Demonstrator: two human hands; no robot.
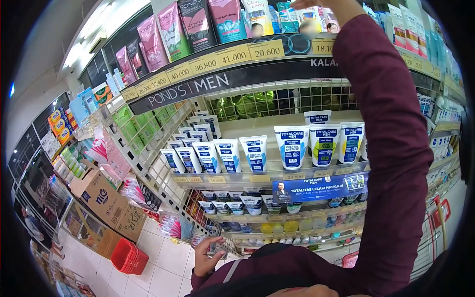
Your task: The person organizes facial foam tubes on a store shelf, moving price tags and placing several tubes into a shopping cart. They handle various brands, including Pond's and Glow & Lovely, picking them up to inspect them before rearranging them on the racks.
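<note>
Maroon sleeves cover both our arms. Our right hand (pixel 316 5) reaches up to the top shelf (pixel 232 74), where only its lower edge shows at the top of the view among small packets (pixel 309 20), so we cannot tell whether it is open or gripping anything. The sleeve runs down the right side, crossing in front of the shelving. Our left hand (pixel 205 257) is low, near the bottom shelves, with fingers curled around a small dark item (pixel 217 247) that is too small to identify.

Along the top shelf stand pink and dark face wash tubes (pixel 195 22) above yellow price tags (pixel 232 54). On the middle shelf sit rows of white and blue tubes (pixel 292 146), upright and side by side. To the left, cardboard boxes (pixel 101 198) lean by the shelving, and a stack of red baskets (pixel 129 257) rests on the tiled floor (pixel 168 262).
</note>
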